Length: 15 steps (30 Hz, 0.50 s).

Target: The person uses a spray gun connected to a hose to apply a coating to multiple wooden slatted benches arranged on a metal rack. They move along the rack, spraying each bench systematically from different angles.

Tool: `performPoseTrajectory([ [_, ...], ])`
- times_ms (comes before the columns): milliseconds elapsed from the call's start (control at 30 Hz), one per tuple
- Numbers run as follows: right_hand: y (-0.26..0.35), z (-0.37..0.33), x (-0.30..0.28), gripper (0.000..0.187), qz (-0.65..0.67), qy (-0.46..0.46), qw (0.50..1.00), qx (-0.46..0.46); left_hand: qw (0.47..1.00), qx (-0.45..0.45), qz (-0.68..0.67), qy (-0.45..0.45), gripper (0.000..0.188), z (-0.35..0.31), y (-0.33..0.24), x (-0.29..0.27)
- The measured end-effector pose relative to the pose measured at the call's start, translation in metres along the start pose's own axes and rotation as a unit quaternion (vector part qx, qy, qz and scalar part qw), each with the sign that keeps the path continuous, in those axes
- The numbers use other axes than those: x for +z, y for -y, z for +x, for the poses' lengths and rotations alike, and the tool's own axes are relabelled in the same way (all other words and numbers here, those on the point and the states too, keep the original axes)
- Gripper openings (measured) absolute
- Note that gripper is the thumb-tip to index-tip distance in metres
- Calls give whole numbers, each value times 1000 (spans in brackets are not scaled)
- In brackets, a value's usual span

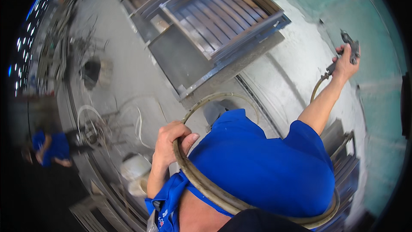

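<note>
Stretched out to the far right, my right hand [344, 65] is closed round a dark spray gun [354, 50] with a short nozzle at its top. A yellowish hose [316, 89] runs from the gun's lower end down behind my right forearm. My left hand [171, 141] is at the left of my body, its fingers and thumb wrapped round a thick loop of hose [196, 179]. That loop passes across the front of my blue shirt and bends round at the lower right. Part of the hose also curves over the floor beyond my left hand.
A slatted metal frame [256, 1] rests on a low stand ahead, beside a flat grey panel [178, 56]. At left are a white bucket [135, 166], a dark bucket [90, 74], metal bars [96, 212] and a co-worker in blue [58, 147]. A greenish wall [382, 116] stands right.
</note>
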State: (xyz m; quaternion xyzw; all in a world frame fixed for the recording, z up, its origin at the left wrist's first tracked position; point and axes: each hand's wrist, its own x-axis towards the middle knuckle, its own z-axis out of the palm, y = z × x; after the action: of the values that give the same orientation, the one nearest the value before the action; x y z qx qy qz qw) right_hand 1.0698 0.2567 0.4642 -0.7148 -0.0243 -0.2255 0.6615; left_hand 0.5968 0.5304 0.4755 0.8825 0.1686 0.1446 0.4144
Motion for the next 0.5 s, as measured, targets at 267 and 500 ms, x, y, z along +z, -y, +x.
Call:
performPoseTrajectory([
  [267,2,-126,87,51,-66,-51,996,44,996,-47,14,77,32,54,102,-135],
  [500,-25,-157,265,53,-267,-38,963,10,963,-94,-62,243,33,89,170,-239],
])
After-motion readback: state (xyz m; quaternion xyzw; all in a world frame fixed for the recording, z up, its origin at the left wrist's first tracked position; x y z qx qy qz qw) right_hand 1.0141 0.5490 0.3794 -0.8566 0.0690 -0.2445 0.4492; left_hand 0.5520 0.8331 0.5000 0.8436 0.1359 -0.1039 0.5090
